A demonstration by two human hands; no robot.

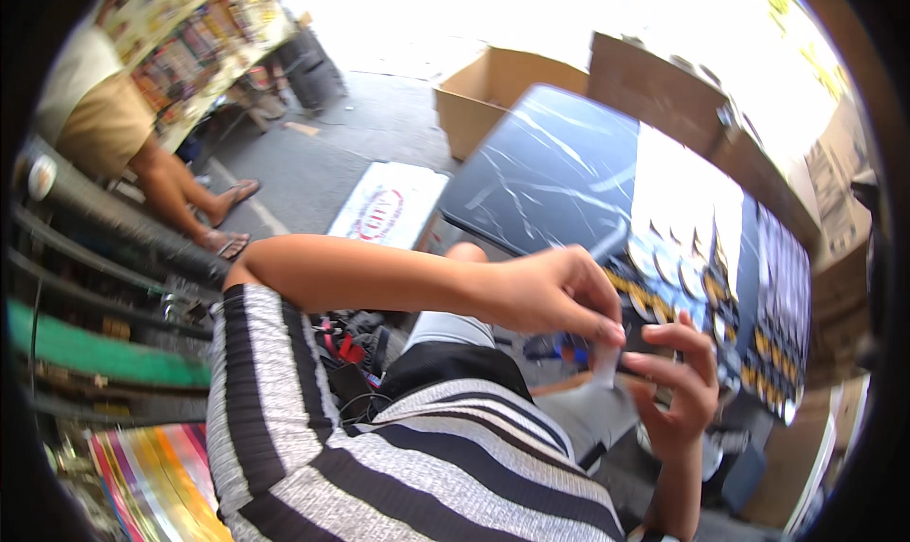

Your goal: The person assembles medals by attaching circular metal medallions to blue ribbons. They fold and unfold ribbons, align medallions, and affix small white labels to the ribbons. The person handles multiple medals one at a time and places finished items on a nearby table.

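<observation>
My left hand [559, 291] reaches across in front of my body, its thumb and fingers pinched on a small whitish, see-through strip [604, 367]. The strip hangs down from the fingertips and is blurred, so its material is unclear. Just to the right, my right hand [678, 386] is raised with its fingers bent and apart. One of its fingertips is close to the strip; whether they touch I cannot tell. Beyond the hands, rows of black and gold packs with white rounded pieces [666, 267] lie on the dark marble-patterned table [559, 163].
Clear-wrapped packs [782, 305] cover the table's right side. Open cardboard boxes [517, 78] stand behind it. A white lidded box [389, 201] sits on the floor to its left. At far left a person in sandals [104, 125] stands beside a goods shelf [204, 49].
</observation>
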